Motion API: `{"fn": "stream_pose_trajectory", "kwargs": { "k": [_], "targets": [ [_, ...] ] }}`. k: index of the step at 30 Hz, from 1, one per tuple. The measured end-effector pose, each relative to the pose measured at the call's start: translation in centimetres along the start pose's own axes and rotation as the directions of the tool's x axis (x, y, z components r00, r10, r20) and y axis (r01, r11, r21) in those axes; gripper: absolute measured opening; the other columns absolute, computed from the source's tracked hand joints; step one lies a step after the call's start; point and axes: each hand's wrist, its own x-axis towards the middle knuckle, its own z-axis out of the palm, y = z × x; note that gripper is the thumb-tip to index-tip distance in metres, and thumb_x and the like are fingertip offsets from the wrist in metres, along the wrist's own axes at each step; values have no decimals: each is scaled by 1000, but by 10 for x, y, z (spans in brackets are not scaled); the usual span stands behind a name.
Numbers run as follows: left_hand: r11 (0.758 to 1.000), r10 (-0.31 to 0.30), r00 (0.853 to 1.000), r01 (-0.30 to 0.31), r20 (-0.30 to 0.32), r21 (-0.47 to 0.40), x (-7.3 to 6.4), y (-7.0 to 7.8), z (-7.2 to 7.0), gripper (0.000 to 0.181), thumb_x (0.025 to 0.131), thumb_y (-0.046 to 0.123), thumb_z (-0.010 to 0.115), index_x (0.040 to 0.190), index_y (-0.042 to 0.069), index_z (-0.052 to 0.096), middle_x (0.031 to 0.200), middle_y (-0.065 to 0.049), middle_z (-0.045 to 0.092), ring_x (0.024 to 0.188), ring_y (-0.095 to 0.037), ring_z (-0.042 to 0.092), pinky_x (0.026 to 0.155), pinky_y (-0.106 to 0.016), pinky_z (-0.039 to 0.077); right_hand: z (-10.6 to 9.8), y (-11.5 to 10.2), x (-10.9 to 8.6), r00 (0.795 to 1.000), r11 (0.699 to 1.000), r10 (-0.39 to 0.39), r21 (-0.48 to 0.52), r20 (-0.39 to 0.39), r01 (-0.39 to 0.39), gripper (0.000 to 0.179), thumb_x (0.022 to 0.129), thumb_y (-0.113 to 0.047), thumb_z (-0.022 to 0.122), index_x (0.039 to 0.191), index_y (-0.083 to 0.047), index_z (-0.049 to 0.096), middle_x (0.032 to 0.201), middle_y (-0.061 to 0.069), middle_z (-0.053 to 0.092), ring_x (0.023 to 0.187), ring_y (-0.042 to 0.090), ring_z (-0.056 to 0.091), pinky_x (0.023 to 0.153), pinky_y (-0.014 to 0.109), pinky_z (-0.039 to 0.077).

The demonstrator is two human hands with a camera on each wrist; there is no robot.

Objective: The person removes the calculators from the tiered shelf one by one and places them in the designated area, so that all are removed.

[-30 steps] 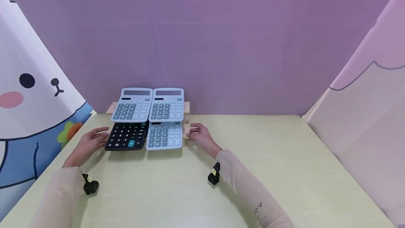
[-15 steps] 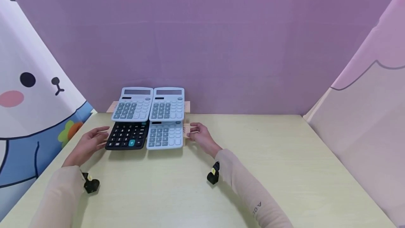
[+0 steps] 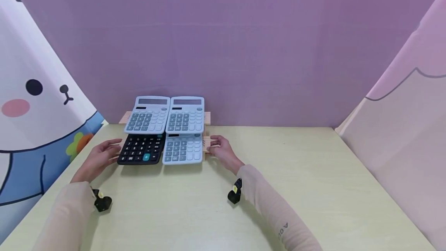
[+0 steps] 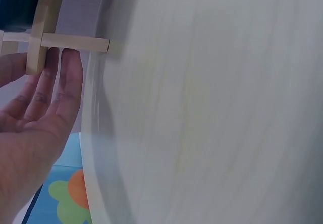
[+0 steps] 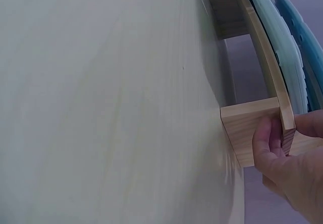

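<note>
A cartoon-printed cloth (image 3: 38,127) hangs at the left, white and blue with an orange-and-green patch; a purple backdrop (image 3: 261,57) spans the back, and a pale pink panel (image 3: 407,138) slants down the right. Between them spreads a pale wood-grain table (image 3: 296,193).

Near its back edge, left of centre, is a two-tier wooden stand (image 5: 245,133) made of light, unpainted slats, carrying four calculators tilted toward the person. At the left, a pale blue calculator (image 3: 146,116) sits on the upper tier, above a black calculator (image 3: 137,149) with a teal plus key. To the right, a second pale blue calculator (image 3: 185,116) sits above a third pale blue calculator (image 3: 182,149). The upper pair hides the top parts of the lower pair.

The hands are apart, with the stand between them. The left hand (image 3: 100,159) pinches the stand's left end, thumb and fingers on opposite sides of a bar, just beside the black calculator. The right hand (image 3: 224,153) pinches the slat end at the right, thumb opposite the fingers, near the lower pale blue calculator. Both arms wear beige sleeves (image 3: 278,212).
</note>
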Motion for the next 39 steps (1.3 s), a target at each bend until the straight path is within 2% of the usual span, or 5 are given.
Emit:
{"fn": "stream_pose_trajectory", "kwargs": {
  "k": [4, 8, 15, 30, 39],
  "targets": [
    [1000, -2, 1000, 2, -1, -12, 1, -2, -1, 59, 98, 32, 35, 146, 6, 12, 145, -22, 22, 107, -12, 44, 81, -15, 54, 2, -9, -7, 1000, 1000, 20, -7, 7, -20, 52, 82, 14, 50, 131, 10, 34, 119, 32, 41, 83, 19, 51, 98, 51, 47],
    [1000, -2, 1000, 2, -2, -21, 1, -3, -2, 59, 98, 32, 36, 146, 6, 13, 145, -22, 22, 111, -16, 42, 80, -15, 54, 1, 0, 2, 1000, 1000, 14, -10, 8, -14, 52, 82, 14, 51, 131, 10, 35, 118, 31, 42, 83, 19, 51, 96, 50, 48],
    [999, -4, 1000, 4, -9, -33, 1, -4, -2, 59, 98, 33, 38, 146, 8, 14, 143, -20, 24, 107, -11, 43, 80, -14, 54, 1, 9, 9, 1000, 1000, 7, 14, 5, -7, 52, 82, 16, 49, 131, 8, 35, 113, 26, 43, 83, 18, 52, 94, 47, 50],
    [999, -12, 1000, 12, 5, -46, 3, -5, -7, 58, 98, 29, 38, 146, 7, 14, 146, -23, 19, 121, -27, 36, 82, -19, 55, 5, 9, 10, 999, 999, 35, 29, -28, -34, 51, 82, 15, 50, 131, 5, 38, 107, 18, 45, 82, 18, 53, 92, 43, 53],
    [999, 11, 1000, -9, 27, -49, 4, -3, -6, 59, 98, 28, 40, 145, 4, 15, 143, -21, 24, 98, -1, 47, 86, -22, 55, 0, 10, 8, 999, 999, 21, 33, -37, -20, 51, 81, 17, 48, 130, 6, 38, 105, 18, 44, 83, 19, 52, 92, 45, 52]
  ]
}}
